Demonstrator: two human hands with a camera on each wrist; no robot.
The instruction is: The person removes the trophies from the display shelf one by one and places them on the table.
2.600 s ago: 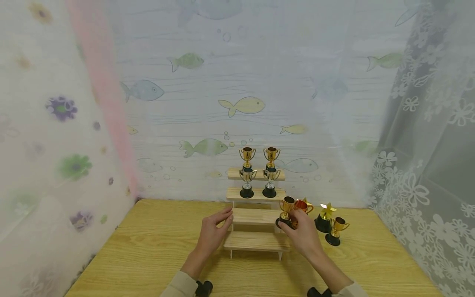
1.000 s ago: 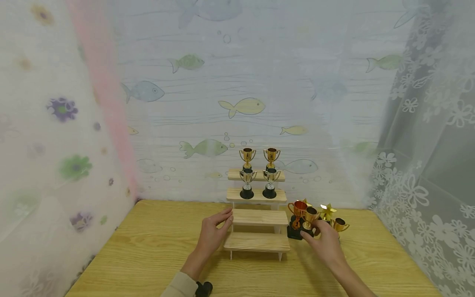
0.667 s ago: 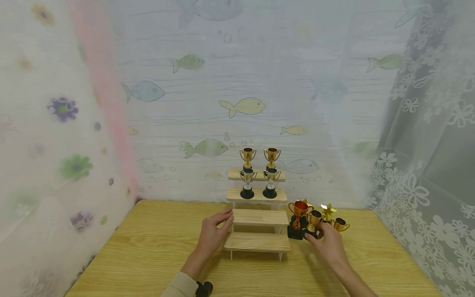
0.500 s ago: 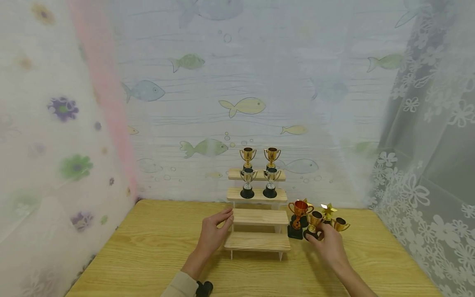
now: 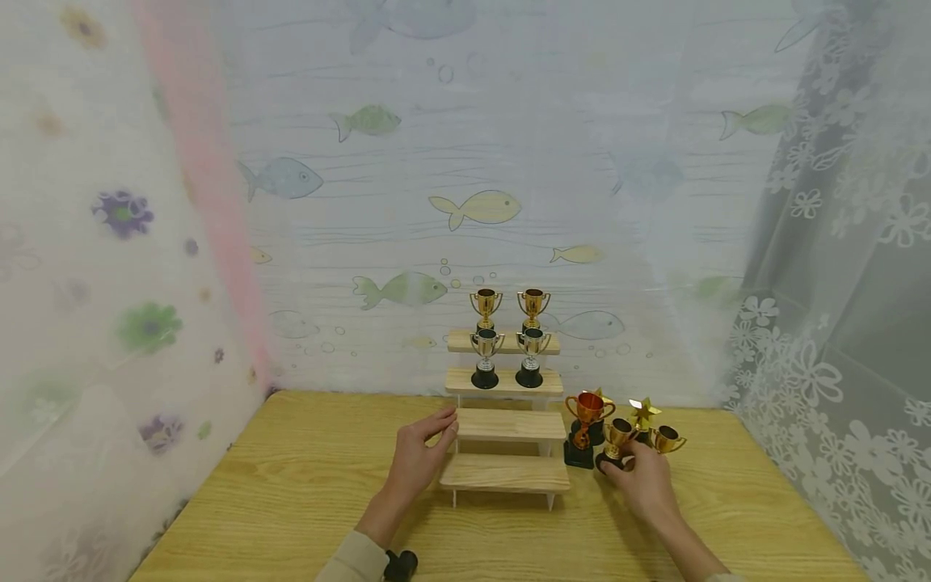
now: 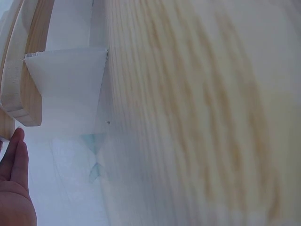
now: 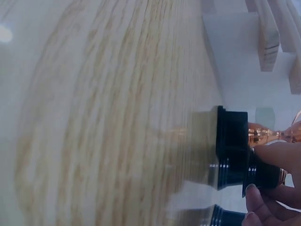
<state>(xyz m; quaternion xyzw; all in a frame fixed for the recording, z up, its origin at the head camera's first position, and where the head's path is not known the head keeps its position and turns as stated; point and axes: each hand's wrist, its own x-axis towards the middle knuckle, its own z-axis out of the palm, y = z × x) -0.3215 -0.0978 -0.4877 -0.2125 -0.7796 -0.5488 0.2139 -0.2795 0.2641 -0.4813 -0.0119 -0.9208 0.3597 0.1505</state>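
Note:
My right hand (image 5: 646,481) pinches a small gold trophy cup (image 5: 618,431) by its round black base, upright and low over the table. In the right wrist view, thumb and fingers close around that black base (image 7: 264,173). Just left of it stands a copper-red trophy (image 5: 587,406) on a square black base. My left hand (image 5: 420,457) touches the left end of a tiered wooden stand (image 5: 509,424), its fingers extended; the left wrist view shows the fingertips right at a shelf end (image 6: 30,103). Two gold cups (image 5: 486,303) and two silver cups (image 5: 486,346) occupy the upper two shelves.
Right of the stand, a gold star trophy (image 5: 643,412) and another gold cup (image 5: 666,439) stand partly behind my right hand. A second star trophy is mostly hidden behind the copper-red one. Fish-printed curtain (image 5: 393,202) hangs behind the wood-grain table (image 5: 305,477).
My right hand has carried the gold cup rightward from the stand's right edge, past the copper-red trophy, then slightly down. My left hand has stayed at the stand.

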